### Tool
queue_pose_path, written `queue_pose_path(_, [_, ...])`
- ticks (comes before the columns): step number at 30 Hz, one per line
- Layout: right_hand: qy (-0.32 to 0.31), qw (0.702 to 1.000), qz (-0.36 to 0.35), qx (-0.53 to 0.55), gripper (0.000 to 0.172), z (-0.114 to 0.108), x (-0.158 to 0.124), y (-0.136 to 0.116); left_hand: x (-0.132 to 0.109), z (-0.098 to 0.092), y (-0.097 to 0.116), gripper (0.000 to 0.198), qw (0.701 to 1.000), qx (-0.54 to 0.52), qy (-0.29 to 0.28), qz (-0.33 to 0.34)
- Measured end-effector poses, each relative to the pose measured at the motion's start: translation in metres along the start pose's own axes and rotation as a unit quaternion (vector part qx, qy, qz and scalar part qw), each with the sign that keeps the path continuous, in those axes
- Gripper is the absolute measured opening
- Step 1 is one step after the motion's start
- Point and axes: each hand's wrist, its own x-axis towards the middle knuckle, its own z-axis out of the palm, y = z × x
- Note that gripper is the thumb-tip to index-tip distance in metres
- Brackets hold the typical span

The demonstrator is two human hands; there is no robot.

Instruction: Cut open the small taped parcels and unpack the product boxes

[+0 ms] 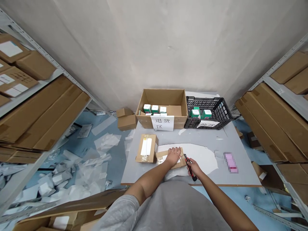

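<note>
The left hand [172, 156] lies flat and open on a cardboard parcel [180, 164], which rests on a white sheet [204, 158] on the table [223, 141] (grey-topped). The right hand [194, 167] is closed around a box cutter [190, 166], its tip just beside the parcel's end.

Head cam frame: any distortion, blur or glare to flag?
Head view: strong wide-angle distortion, with the shelves leaning inward at the edges; pink item pixelated, unreadable; lighting soft and even, no hard glare on the table; left hand and right hand look sharp.
</note>
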Motion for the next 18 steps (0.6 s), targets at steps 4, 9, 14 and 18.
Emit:
queue_pose_path(4, [0.003, 1.0, 0.011, 0.012, 0.036, 0.002, 0.001, -0.008, 0.002, -0.001, -0.001, 0.063, 1.0, -0.002, -0.007, 0.005])
queue_pose_path(9, [0.015, 0.998, 0.03, -0.05, 0.037, 0.005, 0.007, -0.012, 0.005, -0.001, -0.004, 0.066, 0.999, -0.003, -0.031, 0.01])
queue_pose_path(14, [0.033, 0.996, 0.02, -0.08, 0.03, 0.007, 0.005, 0.003, 0.002, 0.001, -0.004, 0.065, 1.0, -0.004, -0.02, 0.013])
queue_pose_path(18, [0.029, 0.998, 0.02, -0.059, 0.027, 0.012, 0.01, -0.003, 0.0, 0.001, -0.003, 0.064, 1.0, -0.006, -0.015, 0.019])
